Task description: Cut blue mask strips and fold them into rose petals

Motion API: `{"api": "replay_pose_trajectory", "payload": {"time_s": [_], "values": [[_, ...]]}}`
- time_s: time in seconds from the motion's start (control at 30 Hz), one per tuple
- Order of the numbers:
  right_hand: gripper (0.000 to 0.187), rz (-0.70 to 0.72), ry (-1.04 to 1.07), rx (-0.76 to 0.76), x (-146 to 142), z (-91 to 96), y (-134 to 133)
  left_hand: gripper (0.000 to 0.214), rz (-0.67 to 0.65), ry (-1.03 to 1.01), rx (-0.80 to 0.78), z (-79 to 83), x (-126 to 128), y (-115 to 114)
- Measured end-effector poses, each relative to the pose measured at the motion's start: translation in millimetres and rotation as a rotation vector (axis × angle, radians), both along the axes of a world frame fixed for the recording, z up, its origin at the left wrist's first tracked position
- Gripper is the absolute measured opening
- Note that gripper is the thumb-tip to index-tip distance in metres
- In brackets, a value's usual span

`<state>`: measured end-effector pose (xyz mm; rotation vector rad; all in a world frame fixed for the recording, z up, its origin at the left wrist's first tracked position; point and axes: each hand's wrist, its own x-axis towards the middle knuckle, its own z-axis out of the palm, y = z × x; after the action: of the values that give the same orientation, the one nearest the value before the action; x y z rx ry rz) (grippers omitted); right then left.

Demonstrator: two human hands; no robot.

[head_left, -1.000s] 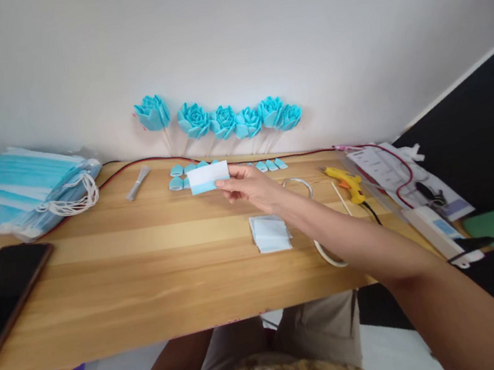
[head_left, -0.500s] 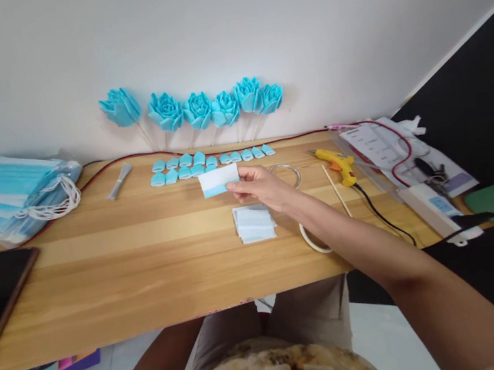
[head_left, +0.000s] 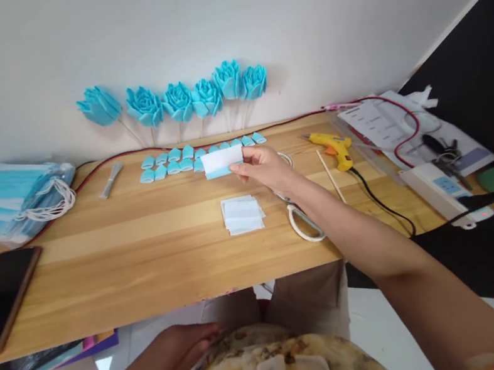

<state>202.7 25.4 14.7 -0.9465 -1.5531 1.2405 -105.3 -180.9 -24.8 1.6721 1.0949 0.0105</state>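
Observation:
My right hand (head_left: 264, 167) is raised over the middle of the table, its thumb and fingers closed on the right end of a small piece of mask fabric (head_left: 222, 160), white with a light-blue strip along the bottom. Below it, a stack of white fabric pieces (head_left: 242, 214) lies flat on the wood. Behind the held piece are rows of folded blue petals (head_left: 173, 167), some of them hidden by it. Down by my lap, off the table's front edge, my left hand (head_left: 189, 340) holds nothing that I can see, and its fingers look stretched out.
Blue fabric flowers (head_left: 178, 102) on sticks lean on the wall. Face masks (head_left: 10, 195), thin ties (head_left: 111, 180) and a phone (head_left: 3, 304) lie left. Scissors (head_left: 304, 226), partly under my forearm, a stick (head_left: 331, 176), a yellow glue gun (head_left: 339, 149) and a power strip (head_left: 447, 194) lie right.
My left hand has come into view near my lap. The camera view has shifted slightly. My right hand still holds the fabric piece, now a little farther right over the petals.

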Motion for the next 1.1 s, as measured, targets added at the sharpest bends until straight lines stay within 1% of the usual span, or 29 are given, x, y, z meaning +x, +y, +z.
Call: {"api": "replay_pose_trajectory", "payload": {"time_s": [0.07, 0.1, 0.17, 0.2, 0.27, 0.3, 0.37, 0.43, 0.5, 0.6, 0.7, 0.87, 1.0, 1.1], "values": [[0.022, 0.018, -0.007, 0.018, -0.5, -0.1, -1.0, 0.038, 0.041, -0.031, 0.016, 29.7, -10.3, -0.2], [0.022, 0.028, -0.008, 0.03, -0.8, -0.2, -1.5, 0.037, 0.083, -0.08, 0.035, 42.9, -10.3, 6.8], [0.022, 0.036, -0.007, 0.053, -1.2, -0.2, -2.6, 0.038, 0.184, -0.195, 0.107, 61.5, 0.4, 33.7], [0.022, 0.033, -0.007, 0.06, -1.1, 0.0, -3.3, 0.04, 0.242, -0.25, 0.166, 66.2, 10.2, 51.9], [0.023, 0.017, -0.004, 0.068, -0.4, 0.7, -5.1, 0.045, 0.345, -0.338, 0.257, 66.9, 34.5, 91.8], [0.024, 0.01, -0.001, 0.069, 0.1, 1.0, -6.1, 0.048, 0.378, -0.379, 0.271, 63.7, 47.0, 111.2], [0.025, 0.002, 0.002, 0.076, 1.5, 1.2, -7.6, 0.055, 0.405, -0.465, 0.24, 53.5, 69.6, 144.3], [0.026, -0.01, -0.004, 0.087, 2.9, 0.3, -7.7, 0.054, 0.406, -0.512, 0.191, 42.7, 86.5, 167.7], [0.026, -0.025, -0.023, 0.096, 4.1, -1.9, -6.3, 0.048, 0.458, -0.544, 0.157, 35.6, 97.8, 182.1], [0.025, -0.04, -0.054, 0.096, 5.2, -6.6, -2.9, 0.043, 0.536, -0.608, 0.183, 33.7, 108.2, 192.5], [0.027, -0.04, -0.069, 0.089, 5.5, -9.3, -1.8, 0.04, 0.558, -0.625, 0.248, 34.9, 113.7, 196.3], [0.027, -0.041, -0.101, 0.058, 4.0, -7.0, -6.3, 0.036, 0.61, -0.613, 0.329, 26.9, 113.8, 195.4], [0.027, -0.106, -0.182, 0.067, 1.8, -7.2, -8.8, 0.036, 0.626, -0.604, 0.332, 18.7, 111.1, 191.8], [0.03, -0.144, -0.197, 0.074, 0.6, -9.9, -8.5, 0.036, 0.637, -0.59, 0.326, 16.5, 110.2, 190.4]]}}
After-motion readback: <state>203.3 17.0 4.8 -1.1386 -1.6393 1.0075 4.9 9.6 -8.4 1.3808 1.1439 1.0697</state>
